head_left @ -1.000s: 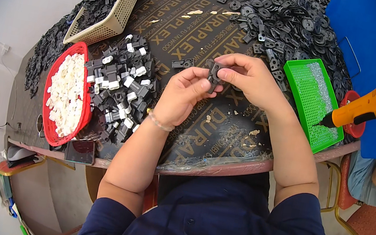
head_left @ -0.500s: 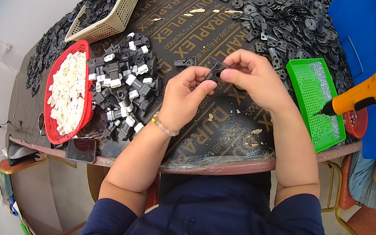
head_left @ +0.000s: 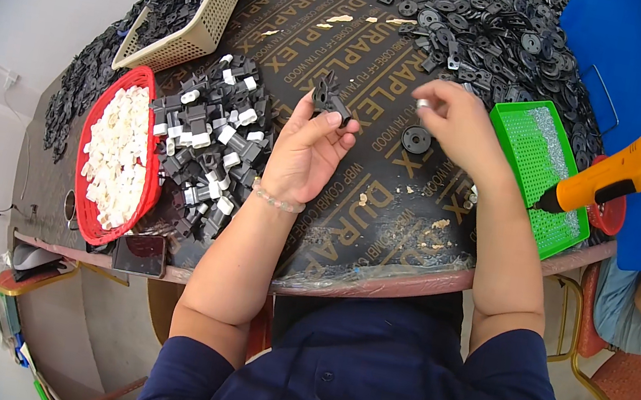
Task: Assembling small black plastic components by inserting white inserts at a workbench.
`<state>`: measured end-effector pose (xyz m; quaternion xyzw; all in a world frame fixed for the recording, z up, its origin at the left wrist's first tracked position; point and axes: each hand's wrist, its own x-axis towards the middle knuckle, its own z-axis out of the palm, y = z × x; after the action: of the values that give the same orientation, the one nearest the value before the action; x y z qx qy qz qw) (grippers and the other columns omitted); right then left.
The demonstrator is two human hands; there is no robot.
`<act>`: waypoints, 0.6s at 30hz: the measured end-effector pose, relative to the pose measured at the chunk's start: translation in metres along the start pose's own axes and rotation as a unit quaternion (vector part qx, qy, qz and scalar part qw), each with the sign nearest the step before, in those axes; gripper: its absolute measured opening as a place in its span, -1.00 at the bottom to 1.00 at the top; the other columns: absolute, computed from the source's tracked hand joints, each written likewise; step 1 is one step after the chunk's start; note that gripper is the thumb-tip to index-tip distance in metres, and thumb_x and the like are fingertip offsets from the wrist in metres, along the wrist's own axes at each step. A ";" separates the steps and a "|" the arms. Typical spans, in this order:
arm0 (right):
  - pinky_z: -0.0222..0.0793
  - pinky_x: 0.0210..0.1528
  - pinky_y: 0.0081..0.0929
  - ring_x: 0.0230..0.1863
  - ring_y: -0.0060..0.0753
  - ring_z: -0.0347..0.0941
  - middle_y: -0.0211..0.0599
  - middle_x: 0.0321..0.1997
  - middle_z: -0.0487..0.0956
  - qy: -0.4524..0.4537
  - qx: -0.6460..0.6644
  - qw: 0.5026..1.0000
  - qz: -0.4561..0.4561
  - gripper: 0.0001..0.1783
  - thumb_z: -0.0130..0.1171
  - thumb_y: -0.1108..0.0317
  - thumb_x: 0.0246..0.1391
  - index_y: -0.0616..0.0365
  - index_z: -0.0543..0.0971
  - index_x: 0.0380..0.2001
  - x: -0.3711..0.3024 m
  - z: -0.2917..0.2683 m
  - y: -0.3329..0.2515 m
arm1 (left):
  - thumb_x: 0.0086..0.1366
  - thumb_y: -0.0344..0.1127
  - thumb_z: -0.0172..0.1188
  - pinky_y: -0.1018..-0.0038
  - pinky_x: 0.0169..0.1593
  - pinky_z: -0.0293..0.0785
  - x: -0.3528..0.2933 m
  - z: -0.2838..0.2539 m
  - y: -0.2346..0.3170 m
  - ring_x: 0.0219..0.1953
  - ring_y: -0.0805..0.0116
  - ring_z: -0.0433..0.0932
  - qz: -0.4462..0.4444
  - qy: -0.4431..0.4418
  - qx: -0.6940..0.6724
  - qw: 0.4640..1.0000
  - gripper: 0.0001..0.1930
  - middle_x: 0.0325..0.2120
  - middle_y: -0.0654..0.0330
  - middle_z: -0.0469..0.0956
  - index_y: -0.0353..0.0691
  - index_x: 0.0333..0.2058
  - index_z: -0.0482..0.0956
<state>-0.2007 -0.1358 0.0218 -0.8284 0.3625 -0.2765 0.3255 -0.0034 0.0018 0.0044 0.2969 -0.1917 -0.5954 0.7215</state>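
Observation:
In my left hand (head_left: 314, 148) I grip a black plastic part (head_left: 332, 102), with its jagged upper end standing above my thumb and fingers. My right hand (head_left: 458, 130) is raised apart from it, with thumb and forefinger pinched. A small silvery round shape (head_left: 422, 103) shows at those fingertips; whether it is held or worn I cannot make out. Just below the right fingers a round black disc (head_left: 415, 139) lies flat on the dark printed tabletop (head_left: 379, 180). A heap of black parts with white pieces (head_left: 217, 136) lies left of my left hand.
On the left stand a red basket (head_left: 152, 184) of white pieces and a beige basket (head_left: 213, 21) of black parts. Loose black discs (head_left: 501, 35) cover the far right. An orange power screwdriver (head_left: 626, 171) hangs over a green tray (head_left: 537, 246). A phone (head_left: 140, 254) lies at the near edge.
My hands have parted: the left moved slightly left, raising the black part, and the right moved right and up. The disc on the table now shows fully. The screwdriver has swung slightly.

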 end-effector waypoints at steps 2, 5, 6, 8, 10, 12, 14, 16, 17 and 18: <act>0.45 -0.22 -0.56 -0.25 -0.60 0.53 -0.33 -0.19 0.62 -0.069 0.232 0.969 0.056 -0.79 0.14 0.46 0.18 0.26 0.58 -0.12 -0.005 0.014 -0.020 | 0.27 -0.49 0.23 0.49 -0.15 0.47 -0.002 0.004 0.000 -0.22 0.37 0.59 0.005 0.004 0.011 1.000 -0.70 -0.26 0.23 0.61 -0.13 -0.04 0.42; 0.47 -0.17 -0.58 -0.23 -0.52 0.55 -0.20 -0.15 0.63 -0.107 0.428 0.895 0.065 -0.75 0.10 0.47 0.22 0.30 0.53 -0.04 -0.013 0.034 -0.034 | 0.26 -0.48 0.26 0.54 -0.17 0.43 -0.002 0.002 0.000 -0.23 0.42 0.58 0.028 0.018 0.043 0.998 -0.66 -0.25 0.26 0.61 -0.14 -0.02 0.40; 0.50 -0.13 -0.56 -0.20 -0.49 0.57 -0.19 -0.14 0.63 -0.098 0.455 0.883 0.069 -0.73 0.11 0.51 0.20 0.32 0.52 -0.04 -0.015 0.038 -0.039 | 0.24 -0.47 0.28 0.57 -0.19 0.42 -0.001 0.000 -0.001 -0.23 0.45 0.57 0.046 0.029 0.063 0.997 -0.65 -0.26 0.27 0.61 -0.14 -0.03 0.41; 0.51 -0.12 -0.54 -0.19 -0.47 0.57 -0.19 -0.14 0.62 -0.092 0.481 0.869 0.073 -0.73 0.13 0.52 0.18 0.32 0.52 -0.04 -0.018 0.045 -0.041 | 0.23 -0.47 0.31 0.58 -0.20 0.40 0.001 -0.005 -0.004 -0.24 0.49 0.56 0.067 0.032 0.089 0.993 -0.63 -0.26 0.29 0.60 -0.16 -0.03 0.41; 0.52 -0.11 -0.52 -0.19 -0.46 0.58 -0.19 -0.14 0.62 -0.084 0.507 0.854 0.077 -0.72 0.14 0.54 0.16 0.33 0.52 -0.05 -0.019 0.046 -0.040 | 0.21 -0.47 0.34 0.59 -0.22 0.38 0.002 -0.006 -0.006 -0.25 0.52 0.55 0.088 0.034 0.115 0.989 -0.62 -0.26 0.30 0.60 -0.17 -0.03 0.40; 0.54 -0.10 -0.51 -0.18 -0.43 0.60 -0.16 -0.12 0.62 -0.103 0.509 0.848 0.106 -0.71 0.18 0.55 0.13 0.35 0.52 -0.05 -0.019 0.045 -0.041 | 0.20 -0.48 0.36 0.60 -0.23 0.36 0.003 -0.005 -0.007 -0.26 0.57 0.53 0.104 0.041 0.131 0.985 -0.60 -0.26 0.31 0.59 -0.20 -0.04 0.40; 0.54 -0.11 -0.52 -0.18 -0.43 0.61 -0.16 -0.13 0.62 -0.097 0.508 0.850 0.103 -0.71 0.19 0.56 0.13 0.35 0.52 -0.06 -0.019 0.047 -0.040 | 0.20 -0.49 0.36 0.60 -0.21 0.38 0.002 -0.005 -0.010 -0.25 0.56 0.53 0.105 0.043 0.145 0.983 -0.61 -0.26 0.30 0.58 -0.20 -0.04 0.39; 0.55 -0.11 -0.53 -0.19 -0.42 0.61 -0.15 -0.14 0.62 -0.089 0.507 0.852 0.099 -0.71 0.20 0.56 0.13 0.35 0.52 -0.06 -0.020 0.049 -0.038 | 0.21 -0.51 0.35 0.60 -0.19 0.41 0.001 -0.004 -0.012 -0.24 0.55 0.54 0.105 0.042 0.159 0.981 -0.61 -0.26 0.29 0.58 -0.21 -0.04 0.39; 0.55 -0.11 -0.53 -0.20 -0.42 0.62 -0.15 -0.15 0.63 -0.087 0.504 0.854 0.098 -0.72 0.21 0.57 0.13 0.35 0.53 -0.06 -0.020 0.049 -0.038 | 0.21 -0.52 0.34 0.59 -0.16 0.43 0.000 -0.002 -0.012 -0.23 0.53 0.54 0.114 0.044 0.165 0.979 -0.61 -0.26 0.28 0.58 -0.22 -0.05 0.38; 0.56 -0.11 -0.53 -0.20 -0.42 0.62 -0.14 -0.16 0.63 -0.085 0.501 0.856 0.098 -0.72 0.22 0.57 0.13 0.36 0.53 -0.07 -0.020 0.050 -0.037 | 0.21 -0.53 0.33 0.58 -0.13 0.46 0.000 0.000 -0.013 -0.22 0.52 0.55 0.122 0.046 0.170 0.977 -0.61 -0.26 0.26 0.57 -0.23 -0.05 0.38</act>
<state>-0.1622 -0.0839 0.0131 -0.5342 0.2252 -0.3161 0.7510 -0.0127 0.0005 -0.0043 0.4166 -0.2916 -0.4472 0.7358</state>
